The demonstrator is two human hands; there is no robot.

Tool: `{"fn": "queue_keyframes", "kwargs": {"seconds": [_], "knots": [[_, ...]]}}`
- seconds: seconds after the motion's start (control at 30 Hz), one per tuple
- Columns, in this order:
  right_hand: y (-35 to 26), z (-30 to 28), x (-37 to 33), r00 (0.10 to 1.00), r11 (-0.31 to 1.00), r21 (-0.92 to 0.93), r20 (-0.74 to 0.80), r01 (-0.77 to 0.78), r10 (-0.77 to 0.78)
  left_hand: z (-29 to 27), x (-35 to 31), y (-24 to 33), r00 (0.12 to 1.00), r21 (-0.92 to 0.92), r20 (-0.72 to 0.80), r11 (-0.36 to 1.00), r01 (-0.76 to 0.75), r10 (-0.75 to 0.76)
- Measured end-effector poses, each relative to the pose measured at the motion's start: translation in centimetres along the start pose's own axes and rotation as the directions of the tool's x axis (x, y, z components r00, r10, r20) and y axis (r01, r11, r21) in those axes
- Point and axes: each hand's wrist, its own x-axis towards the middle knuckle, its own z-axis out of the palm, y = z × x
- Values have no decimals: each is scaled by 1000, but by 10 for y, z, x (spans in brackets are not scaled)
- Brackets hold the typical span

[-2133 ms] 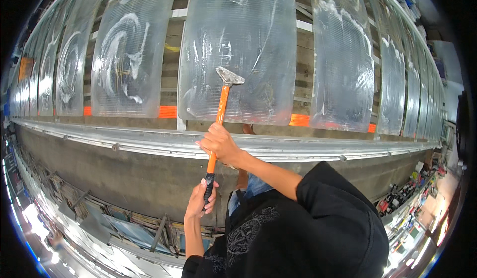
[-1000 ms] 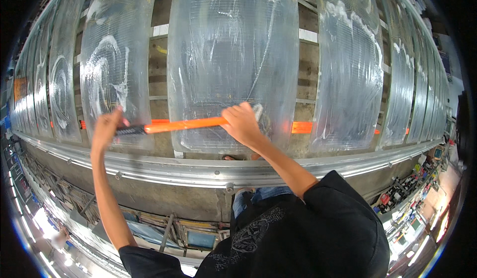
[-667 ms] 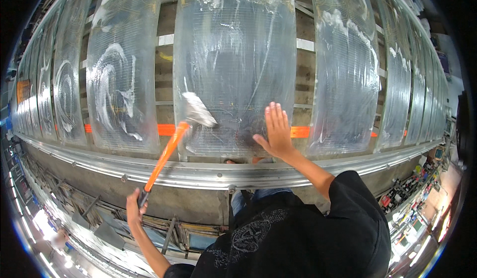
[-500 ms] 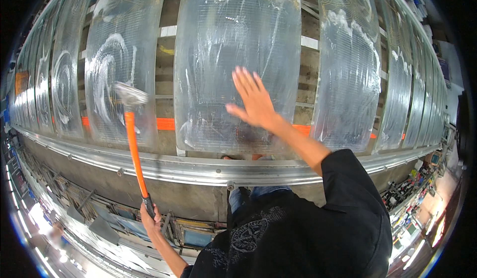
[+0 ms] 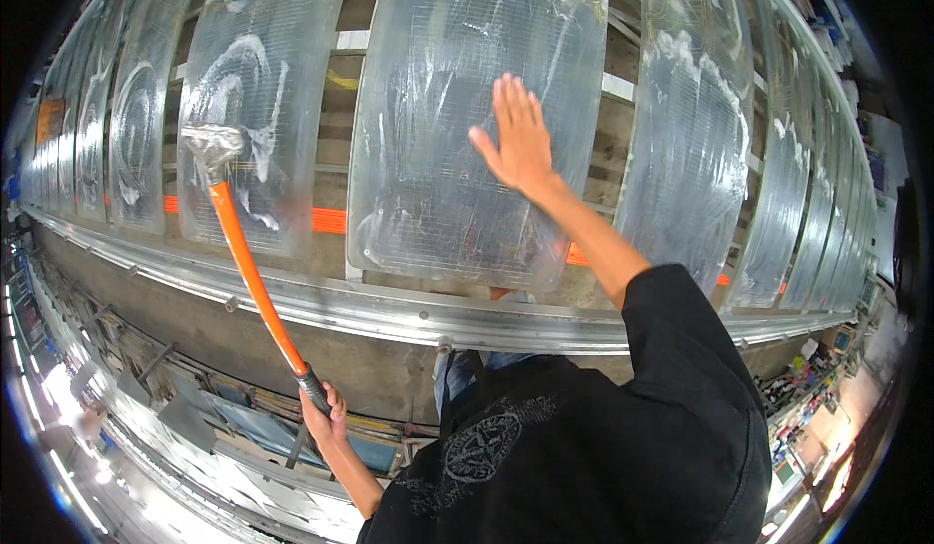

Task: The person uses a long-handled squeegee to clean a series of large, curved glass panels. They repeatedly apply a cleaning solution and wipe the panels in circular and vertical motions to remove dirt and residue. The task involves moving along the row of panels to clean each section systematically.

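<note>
While the left hand (image 5: pixel 325 417) curls round the black grip (image 5: pixel 311 388) of an orange long-handled scraper (image 5: pixel 255 286), metal head (image 5: pixel 214 145) over the left translucent panel (image 5: pixel 292 189) | right forearm (image 5: pixel 589 233) reaches far | right hand (image 5: pixel 522 145) flat, thumb splayed wide, over the central panel (image 5: pixel 428 169), contact unclear

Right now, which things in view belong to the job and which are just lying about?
In use:
orange-handled scraper, gripped by the left hand
middle panel, right hand spread on or just over it
smeared panel to its left

Apparently just lying about:
yellow strip between panels
blue-grey sheets, lower left
small jumbled items, lower right
</note>
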Motion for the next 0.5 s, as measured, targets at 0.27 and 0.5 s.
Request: {"fn": "queue_keyframes", "kwargs": {"seconds": [0.27,0.5], "knots": [[-132,12,-175,878,862,423,250,280,-409,32,-18,-5,997,153,-40,986,72,-66],[-85,-22,-165,977,864,504,177,13,-118,88,6,53,999,633,-6,773,-30,44]]}}
